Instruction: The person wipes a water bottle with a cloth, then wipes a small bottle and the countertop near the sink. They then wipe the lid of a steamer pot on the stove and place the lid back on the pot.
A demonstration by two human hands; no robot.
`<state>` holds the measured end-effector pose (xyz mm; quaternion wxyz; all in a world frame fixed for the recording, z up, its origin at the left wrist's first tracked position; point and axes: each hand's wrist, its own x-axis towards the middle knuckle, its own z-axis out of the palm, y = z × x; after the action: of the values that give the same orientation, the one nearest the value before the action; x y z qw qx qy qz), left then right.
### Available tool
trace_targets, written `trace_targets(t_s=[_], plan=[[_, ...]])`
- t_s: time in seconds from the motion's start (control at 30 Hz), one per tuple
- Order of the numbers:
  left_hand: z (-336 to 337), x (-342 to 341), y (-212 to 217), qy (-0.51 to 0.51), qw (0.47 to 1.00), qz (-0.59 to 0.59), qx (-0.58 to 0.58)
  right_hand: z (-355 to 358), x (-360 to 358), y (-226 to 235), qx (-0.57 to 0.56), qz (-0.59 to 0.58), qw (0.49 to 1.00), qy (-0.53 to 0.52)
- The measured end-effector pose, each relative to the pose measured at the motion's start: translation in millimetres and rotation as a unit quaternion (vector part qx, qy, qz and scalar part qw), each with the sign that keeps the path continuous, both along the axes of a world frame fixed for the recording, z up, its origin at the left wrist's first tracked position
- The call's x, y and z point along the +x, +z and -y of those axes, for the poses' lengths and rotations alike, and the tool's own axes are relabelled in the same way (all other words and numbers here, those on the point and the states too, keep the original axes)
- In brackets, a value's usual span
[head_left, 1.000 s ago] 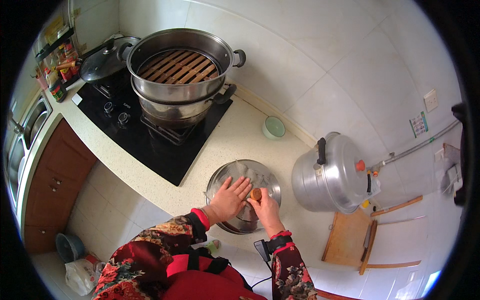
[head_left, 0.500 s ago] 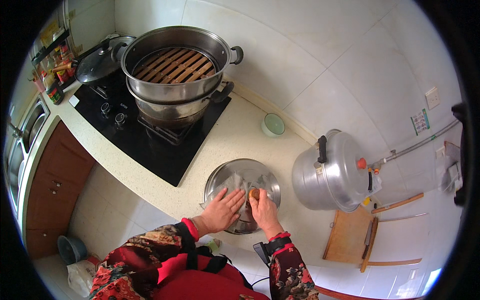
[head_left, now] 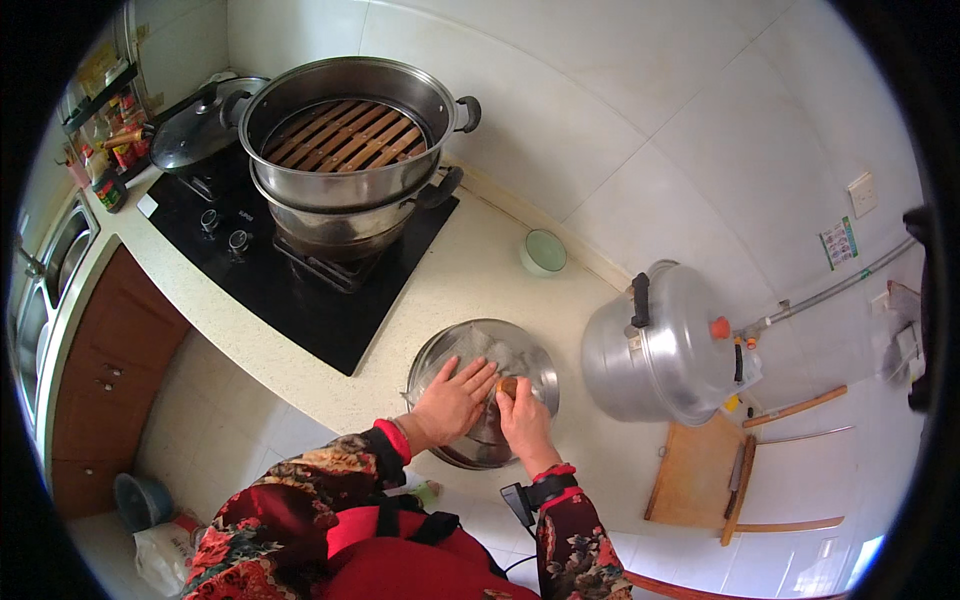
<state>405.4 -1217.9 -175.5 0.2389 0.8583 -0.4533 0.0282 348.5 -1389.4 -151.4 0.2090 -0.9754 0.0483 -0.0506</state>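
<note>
Head view: left hand (head_left: 452, 402) flat (fingers spread) on metal bowl (head_left: 432, 352), right hand (head_left: 524, 420) pinching brown lump (head_left: 508, 386).

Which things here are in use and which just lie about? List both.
In use: left hand, right hand, small brown piece, metal bowl.
Lying about: steamer pot, glass lid, pressure cooker, green bowl, cutting board.

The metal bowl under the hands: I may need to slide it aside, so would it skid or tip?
The metal bowl looks thin and shiny on a smooth counter, so it would probably slide easily. Its rounded sides suggest it may rock if pushed at the rim. The left hand pressing inside it probably steadies it.
</note>
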Motion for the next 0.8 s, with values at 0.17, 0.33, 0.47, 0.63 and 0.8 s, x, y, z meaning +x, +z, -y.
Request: trace_targets(t_s=[0.17, 0.33, 0.47, 0.63, 0.8], plan=[[-42.0, -46.4, -9.6, -0.064, 0.997, -0.033, 0.016, 3.1, 0.9, 1.8, 0.039, 0.053, 0.997, 0.040], [-53.2, -49.1, -16.6, 0.052, 0.991, -0.120, -0.031, 10.3, -0.1, 2.6, 0.038, 0.049, 0.994, 0.091], [-33.5, -5.1, -18.3, 0.067, 0.986, -0.123, -0.087, 8.6, -6.8, -8.8, 0.014, 0.071, 0.997, 0.005], [2.9, 62.4, -29.1, 0.058, 0.972, -0.189, -0.127, -9.0, -8.0, -3.8, -0.025, 0.006, 0.991, -0.133], [21.0, 87.9, -32.9, 0.056, 0.955, -0.241, -0.163, -8.9, -3.3, -7.4, -0.052, 0.032, 0.989, -0.133]])
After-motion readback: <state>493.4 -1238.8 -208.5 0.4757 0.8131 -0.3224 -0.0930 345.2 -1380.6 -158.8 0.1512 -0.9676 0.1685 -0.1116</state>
